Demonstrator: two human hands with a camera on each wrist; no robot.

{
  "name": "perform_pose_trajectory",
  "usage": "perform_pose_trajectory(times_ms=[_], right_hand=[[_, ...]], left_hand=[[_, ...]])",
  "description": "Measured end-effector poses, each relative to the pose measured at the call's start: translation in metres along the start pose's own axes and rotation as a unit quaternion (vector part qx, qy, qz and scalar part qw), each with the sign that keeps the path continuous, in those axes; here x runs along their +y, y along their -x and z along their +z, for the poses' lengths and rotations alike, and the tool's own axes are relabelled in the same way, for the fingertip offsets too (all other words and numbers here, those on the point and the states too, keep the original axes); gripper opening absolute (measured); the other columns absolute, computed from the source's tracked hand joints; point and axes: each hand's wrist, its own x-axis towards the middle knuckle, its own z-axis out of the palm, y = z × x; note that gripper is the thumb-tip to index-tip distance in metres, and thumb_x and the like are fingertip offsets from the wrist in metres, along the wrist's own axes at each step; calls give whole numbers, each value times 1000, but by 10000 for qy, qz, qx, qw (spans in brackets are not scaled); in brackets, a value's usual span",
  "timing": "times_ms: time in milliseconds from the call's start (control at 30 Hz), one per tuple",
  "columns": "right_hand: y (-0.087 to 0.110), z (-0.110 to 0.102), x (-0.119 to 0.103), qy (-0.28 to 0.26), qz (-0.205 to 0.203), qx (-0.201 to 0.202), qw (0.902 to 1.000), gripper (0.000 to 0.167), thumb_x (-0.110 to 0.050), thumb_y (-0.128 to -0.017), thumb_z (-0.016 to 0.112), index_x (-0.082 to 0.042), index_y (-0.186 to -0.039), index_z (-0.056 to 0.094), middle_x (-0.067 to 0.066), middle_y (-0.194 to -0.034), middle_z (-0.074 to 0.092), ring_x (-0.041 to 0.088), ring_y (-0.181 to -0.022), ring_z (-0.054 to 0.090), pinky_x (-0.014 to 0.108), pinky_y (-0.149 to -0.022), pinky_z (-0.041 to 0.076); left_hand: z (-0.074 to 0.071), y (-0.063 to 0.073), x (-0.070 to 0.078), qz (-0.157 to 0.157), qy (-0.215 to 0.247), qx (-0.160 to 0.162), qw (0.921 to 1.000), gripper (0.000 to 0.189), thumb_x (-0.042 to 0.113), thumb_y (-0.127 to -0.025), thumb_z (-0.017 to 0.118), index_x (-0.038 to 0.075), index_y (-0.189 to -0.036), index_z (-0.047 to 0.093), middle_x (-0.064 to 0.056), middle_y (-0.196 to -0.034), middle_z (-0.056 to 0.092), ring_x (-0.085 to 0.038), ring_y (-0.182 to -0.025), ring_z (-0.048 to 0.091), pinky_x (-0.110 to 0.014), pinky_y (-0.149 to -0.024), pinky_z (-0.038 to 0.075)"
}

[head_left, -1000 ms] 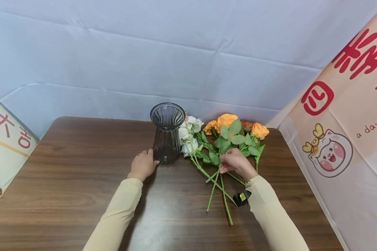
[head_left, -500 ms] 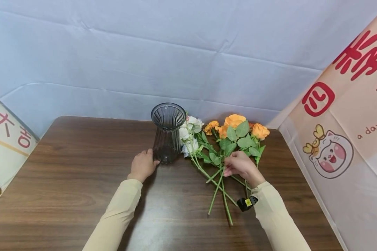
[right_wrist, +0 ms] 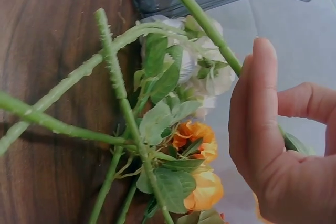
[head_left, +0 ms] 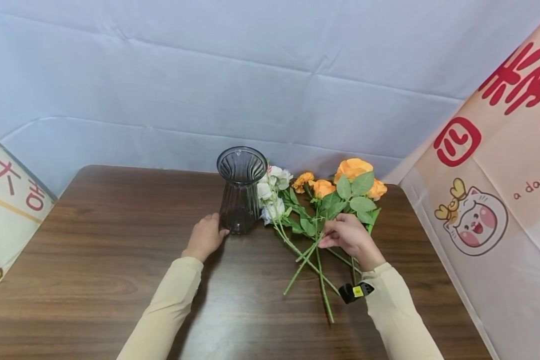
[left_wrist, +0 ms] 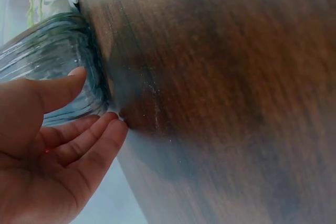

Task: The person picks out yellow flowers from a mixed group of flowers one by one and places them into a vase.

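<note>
My left hand rests on the table at the lower left side of a smoky grey ribbed glass vase. In the left wrist view, its thumb and straight fingers lie about the vase's base. With thumb and fingertips, my right hand pinches the green stem of an orange rose. That rose's bloom and leaves point up to the right, its stem end toward the lower left, crossing over other stems. The vase stands upright, its wide mouth facing up.
White flowers lie right beside the vase. More orange flowers lie behind the right hand, their stems crossing on the brown wooden table. A pale cloth wall rises behind, with a printed sheet at right.
My right hand has moved right with the pinched rose. Its bloom has swung to the right and up, its stem end to the left. The left hand and vase have stayed about the same.
</note>
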Motion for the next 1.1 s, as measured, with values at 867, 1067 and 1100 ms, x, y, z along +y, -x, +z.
perform_pose_trajectory(times_ms=[867,1067,1100], right_hand=[[17,12,-48,-2075,-1187,-269,9706,35,9,-92,35,9,-70,62,17,-69,59,28,-64,65,36,-70,54],[20,19,-63,-2235,-1416,-266,9640,36,9,-92,35,8,-65,60,16,-75,56,27,-62,64,37,-73,54],[21,21,-66,-2244,-1445,-264,9634,36,9,-92,36,7,-64,58,17,-78,55,26,-63,64,38,-74,54]], left_hand=[[3,-1,0,72,-203,134,9997,46,23,-86,65,-11,-113,51,-24,-102,58,-39,-91,58,-47,-81,47],[4,0,-1,64,-173,106,9998,48,22,-86,64,-12,-116,50,-26,-107,56,-40,-95,56,-47,-84,46],[4,0,-1,57,-166,101,9998,48,22,-87,64,-12,-116,50,-27,-108,56,-40,-96,56,-47,-85,45]])
